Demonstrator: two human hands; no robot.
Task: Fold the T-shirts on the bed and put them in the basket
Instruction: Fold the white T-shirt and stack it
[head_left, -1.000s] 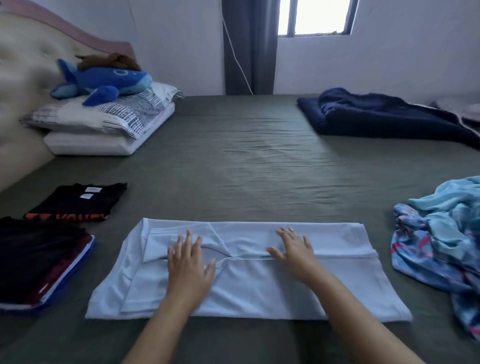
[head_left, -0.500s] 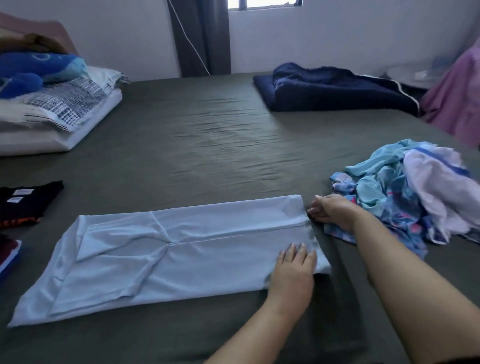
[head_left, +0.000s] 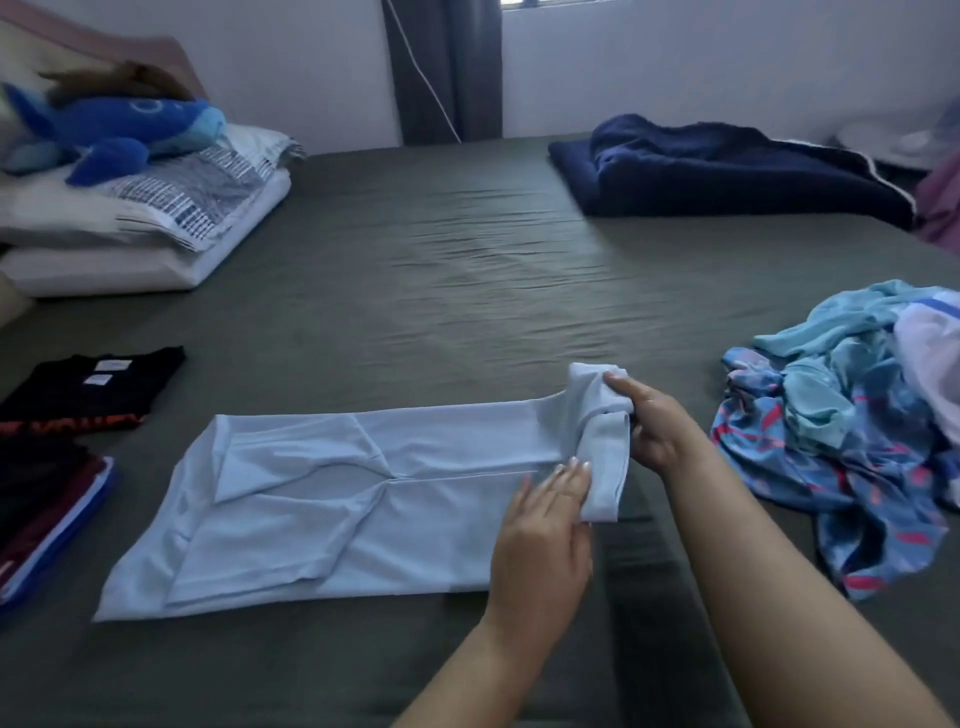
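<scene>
The pale blue T-shirt (head_left: 332, 499), already folded lengthwise into a long strip, lies on the near part of the grey-green bed (head_left: 467, 291), its long axis running left to right. The right hand (head_left: 657, 428) has its grip closed on the strip's right end, which is lifted and curled over toward the left. The left hand (head_left: 543, 525) lies flat and open on the cloth just left of that raised end, holding nothing, only pinning the strip. The rest of the strip stretches away to the left of both hands, so the fold would likely travel leftward, the right hand being the one carrying it. No basket is in view.
</scene>
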